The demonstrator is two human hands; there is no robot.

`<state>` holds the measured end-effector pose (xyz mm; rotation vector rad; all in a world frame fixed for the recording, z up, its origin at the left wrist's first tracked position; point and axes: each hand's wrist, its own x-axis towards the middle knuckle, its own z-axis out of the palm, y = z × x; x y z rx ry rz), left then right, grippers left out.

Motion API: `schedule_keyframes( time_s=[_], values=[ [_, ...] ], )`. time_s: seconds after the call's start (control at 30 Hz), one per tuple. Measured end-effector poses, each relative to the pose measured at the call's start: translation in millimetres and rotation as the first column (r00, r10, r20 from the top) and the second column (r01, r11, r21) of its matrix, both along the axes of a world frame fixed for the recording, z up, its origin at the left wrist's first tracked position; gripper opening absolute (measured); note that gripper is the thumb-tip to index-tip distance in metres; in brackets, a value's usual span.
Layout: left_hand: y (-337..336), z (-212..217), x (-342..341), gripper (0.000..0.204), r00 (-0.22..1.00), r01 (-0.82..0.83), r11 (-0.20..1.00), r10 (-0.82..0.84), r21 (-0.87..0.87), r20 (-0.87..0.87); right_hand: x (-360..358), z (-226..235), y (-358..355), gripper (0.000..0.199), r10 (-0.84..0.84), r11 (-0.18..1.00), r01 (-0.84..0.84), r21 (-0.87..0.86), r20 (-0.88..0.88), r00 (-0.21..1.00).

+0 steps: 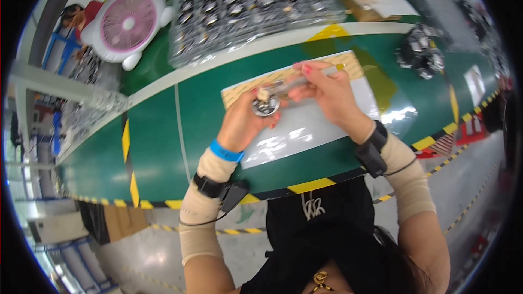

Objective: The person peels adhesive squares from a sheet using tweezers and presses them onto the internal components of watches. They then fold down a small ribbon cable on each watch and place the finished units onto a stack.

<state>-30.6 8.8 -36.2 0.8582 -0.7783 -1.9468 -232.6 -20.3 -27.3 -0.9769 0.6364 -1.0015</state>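
Holding round metal part [266, 106], left hand [242, 122]; brush [305, 79] angles up-right.

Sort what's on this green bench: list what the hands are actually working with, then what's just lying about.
In hand:
- small round shiny metal part, held by the left hand
- thin clear stick-like tool, held by the right hand
- white rectangular work mat beneath both hands

Lying about:
- pink and white desk fan
- clear tray of small metal parts
- dark heap of parts
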Motion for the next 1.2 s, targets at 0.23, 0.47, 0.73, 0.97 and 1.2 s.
schedule_keyframes(
  time_s=[0.23, 0.47, 0.73, 0.97, 1.2],
  values=[
    [-0.8, -5.0, 0.4, 0.041, 0.999, -0.002, 1.000, 0.002, 0.000, -0.046, -74.1, 20.5, -107.3, 0.032, -0.687, 0.584, 0.812, -0.029, 0.516, 0.512],
    [-3.4, -2.9, -6.1, 0.041, 0.996, 0.013, 1.000, -0.014, -0.013, -0.084, -127.3, 0.5, -136.2, 0.030, -0.888, 0.449, 0.892, 0.054, 0.132, 0.440],
    [-4.1, -1.7, -1.4, 0.041, 0.997, 0.007, 1.000, -0.005, 0.022, -0.076, -71.4, 26.1, -49.6, 0.026, -0.702, 0.660, 0.488, -0.571, -0.236, 0.672],
    [0.4, 1.8, -6.3, 0.033, 0.997, 0.080, 0.997, -0.080, -0.003, -0.013, 6.7, -9.7, -16.2, 0.038, -0.381, 0.497, -0.320, -0.807, -0.534, 0.754],
    [1.2, 0.8, -4.1, 0.021, 0.971, 0.039, 0.997, -0.022, -0.070, 0.238, 12.5, -7.3, 0.6, 0.041, -0.323, 0.609, -0.265, -0.747, -0.538, 0.778]
  ],
)
